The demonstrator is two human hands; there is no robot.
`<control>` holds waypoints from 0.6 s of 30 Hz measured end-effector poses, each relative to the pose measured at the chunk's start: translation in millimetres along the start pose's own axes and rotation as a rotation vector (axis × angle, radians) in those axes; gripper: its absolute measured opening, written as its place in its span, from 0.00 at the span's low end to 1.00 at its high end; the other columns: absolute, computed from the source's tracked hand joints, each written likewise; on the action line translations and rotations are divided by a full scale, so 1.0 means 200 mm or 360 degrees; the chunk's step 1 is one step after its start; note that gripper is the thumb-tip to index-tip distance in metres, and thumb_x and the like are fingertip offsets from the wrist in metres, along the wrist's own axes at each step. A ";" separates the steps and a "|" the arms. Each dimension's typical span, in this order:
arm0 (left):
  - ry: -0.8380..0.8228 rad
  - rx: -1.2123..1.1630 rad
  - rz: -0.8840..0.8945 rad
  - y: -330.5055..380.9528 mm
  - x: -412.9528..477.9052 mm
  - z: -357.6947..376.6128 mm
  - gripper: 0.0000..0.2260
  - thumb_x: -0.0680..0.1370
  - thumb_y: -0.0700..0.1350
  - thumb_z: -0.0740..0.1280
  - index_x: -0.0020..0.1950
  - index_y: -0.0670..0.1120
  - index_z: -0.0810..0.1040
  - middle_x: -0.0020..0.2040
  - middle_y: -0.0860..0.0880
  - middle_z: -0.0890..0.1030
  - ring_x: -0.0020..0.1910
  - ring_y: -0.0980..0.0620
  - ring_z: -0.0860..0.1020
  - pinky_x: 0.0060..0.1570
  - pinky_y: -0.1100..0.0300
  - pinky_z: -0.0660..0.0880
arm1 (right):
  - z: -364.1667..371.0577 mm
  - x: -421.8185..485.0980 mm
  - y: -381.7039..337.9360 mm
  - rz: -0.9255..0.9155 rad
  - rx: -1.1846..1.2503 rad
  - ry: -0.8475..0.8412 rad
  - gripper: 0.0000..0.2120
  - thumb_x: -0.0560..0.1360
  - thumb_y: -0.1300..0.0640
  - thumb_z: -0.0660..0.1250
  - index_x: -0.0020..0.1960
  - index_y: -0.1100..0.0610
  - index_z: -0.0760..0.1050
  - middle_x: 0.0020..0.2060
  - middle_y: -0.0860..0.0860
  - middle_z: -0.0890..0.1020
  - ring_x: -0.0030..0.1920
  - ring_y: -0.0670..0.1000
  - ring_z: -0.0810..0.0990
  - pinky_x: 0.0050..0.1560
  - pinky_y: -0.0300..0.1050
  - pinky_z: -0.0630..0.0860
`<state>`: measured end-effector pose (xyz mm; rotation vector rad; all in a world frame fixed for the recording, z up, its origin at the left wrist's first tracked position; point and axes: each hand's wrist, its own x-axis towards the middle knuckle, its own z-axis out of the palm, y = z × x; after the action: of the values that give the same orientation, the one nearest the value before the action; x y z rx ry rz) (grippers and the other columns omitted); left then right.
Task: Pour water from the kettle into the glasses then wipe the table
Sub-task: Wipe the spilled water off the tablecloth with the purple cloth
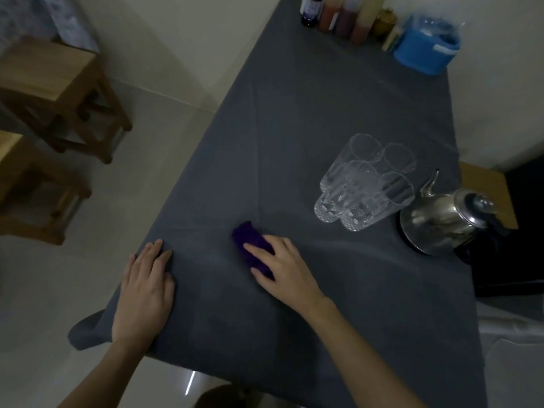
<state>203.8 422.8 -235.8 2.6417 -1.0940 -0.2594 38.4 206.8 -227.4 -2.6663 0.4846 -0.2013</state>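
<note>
A purple cloth [245,240] lies folded on the grey tablecloth [309,119], and my right hand [282,260] presses down on it with fingers spread over its near end. My left hand [145,285] rests flat on the tablecloth at the table's left edge, holding nothing. Several clear glasses [365,181] stand clustered to the right of the cloth. A steel kettle [444,213] sits beyond them at the right edge, spout pointing away from me.
Bottles [338,16] and a blue container [424,45] line the far end of the table. Wooden stools [59,92] stand on the floor to the left. A dark object [512,260] sits beside the kettle at right.
</note>
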 end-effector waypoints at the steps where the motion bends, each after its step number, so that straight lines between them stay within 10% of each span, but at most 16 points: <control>1: -0.0003 0.0002 -0.0003 0.00 0.00 0.00 0.22 0.79 0.50 0.51 0.68 0.41 0.70 0.72 0.41 0.67 0.74 0.44 0.61 0.75 0.57 0.42 | -0.03 -0.07 0.06 0.0028 -0.0011 0.0002 0.23 0.75 0.51 0.66 0.69 0.50 0.73 0.63 0.55 0.76 0.58 0.54 0.73 0.62 0.47 0.73; 11: 0.0014 -0.0011 0.0001 -0.01 0.01 0.01 0.23 0.78 0.50 0.50 0.66 0.40 0.70 0.71 0.40 0.68 0.72 0.42 0.62 0.74 0.47 0.51 | -0.40 -0.83 0.59 0.1441 -0.0160 0.0598 0.32 0.72 0.40 0.58 0.68 0.59 0.75 0.57 0.68 0.75 0.60 0.68 0.73 0.63 0.58 0.69; 18: 0.0028 0.0012 0.0006 -0.01 0.01 0.02 0.22 0.77 0.48 0.52 0.65 0.38 0.71 0.71 0.39 0.68 0.72 0.41 0.63 0.74 0.51 0.49 | -0.18 -0.39 0.38 0.1073 -0.0043 0.0670 0.23 0.72 0.46 0.63 0.62 0.57 0.80 0.52 0.60 0.80 0.50 0.61 0.77 0.58 0.48 0.70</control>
<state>205.3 420.9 -241.0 2.6432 -1.0969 -0.2315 -64.3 158.0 -232.8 -2.3163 1.4769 -0.5460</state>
